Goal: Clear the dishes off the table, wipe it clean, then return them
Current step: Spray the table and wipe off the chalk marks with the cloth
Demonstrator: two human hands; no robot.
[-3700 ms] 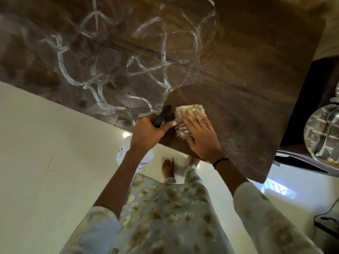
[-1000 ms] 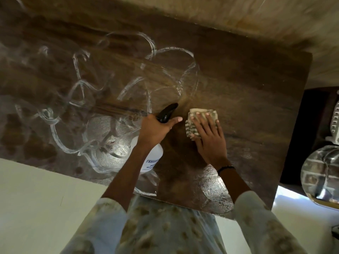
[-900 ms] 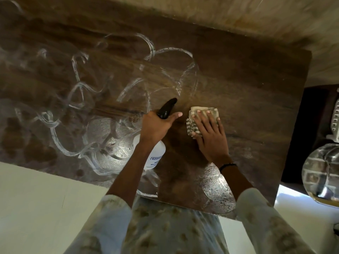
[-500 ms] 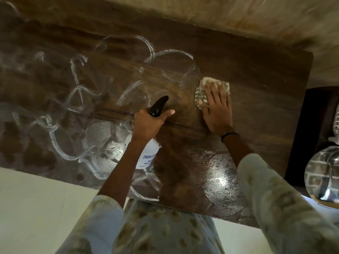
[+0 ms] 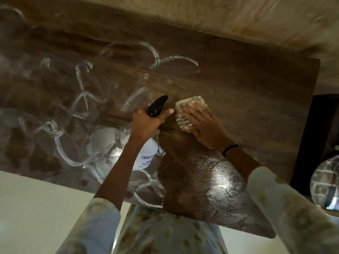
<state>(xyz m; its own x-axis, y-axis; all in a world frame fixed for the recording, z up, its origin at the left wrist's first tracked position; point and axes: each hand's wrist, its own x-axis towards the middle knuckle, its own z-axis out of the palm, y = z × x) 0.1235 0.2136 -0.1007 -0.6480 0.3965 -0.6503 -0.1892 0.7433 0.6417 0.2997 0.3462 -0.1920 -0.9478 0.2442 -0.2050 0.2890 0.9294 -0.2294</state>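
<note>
A dark wooden table [image 5: 247,85] fills the view, with white smear rings across its left half and wet patches near the front edge. My left hand [image 5: 146,123] grips a white spray bottle [image 5: 145,154] by its black trigger head, held just above the table. My right hand [image 5: 203,123] presses flat, fingers spread, on a folded patterned cloth [image 5: 183,121] lying on the tabletop right of the bottle. No dishes are on the table.
Pale floor [image 5: 36,208] lies in front of the table on the left. A dark side unit [image 5: 319,134] stands beyond the table's right edge, with a shiny round glass object [image 5: 326,184] near it. A beige wall [image 5: 238,17] runs behind the table.
My right hand has pulled the cloth back toward me and leftward after pushing it away half a second ago. The left hand with the bottle has stayed beside it.
</note>
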